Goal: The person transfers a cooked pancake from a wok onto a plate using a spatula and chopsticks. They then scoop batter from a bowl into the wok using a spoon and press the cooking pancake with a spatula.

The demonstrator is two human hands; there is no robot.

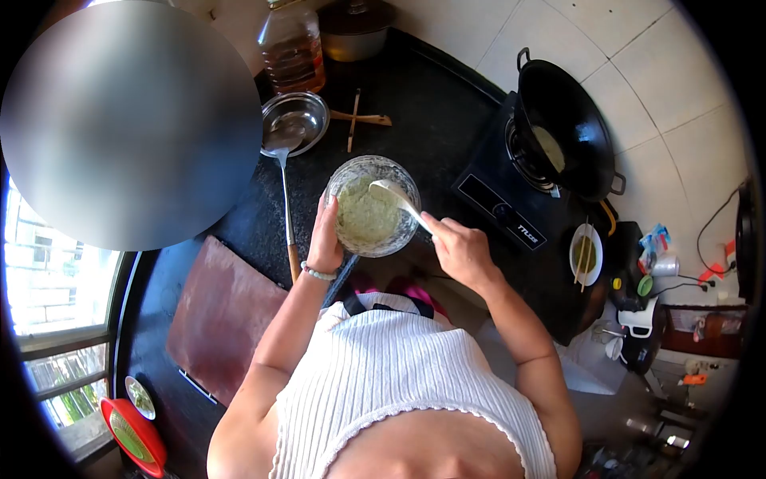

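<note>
A clear bowl [373, 206] holds a pale green, thick mixture [363, 214] and stands out over the counter's front edge. My left hand [325, 237] is closed against the bowl's left side, a beaded bracelet on its wrist. In my right hand [463, 254] is the handle of a white spoon [403, 201], whose head rests in the mixture. Left of the bowl, a metal ladle [286, 199] with a wooden handle leans in a steel bowl [317, 120].
A black wok [566, 120] with some pale food sits on a stove [499, 211] at the right. Chopsticks lie across a white bowl [586, 255]. An oil bottle [291, 52] and a wooden cross rack [363, 119] are behind. A reddish board [223, 311] lies left. A large blurred round object hides the upper left.
</note>
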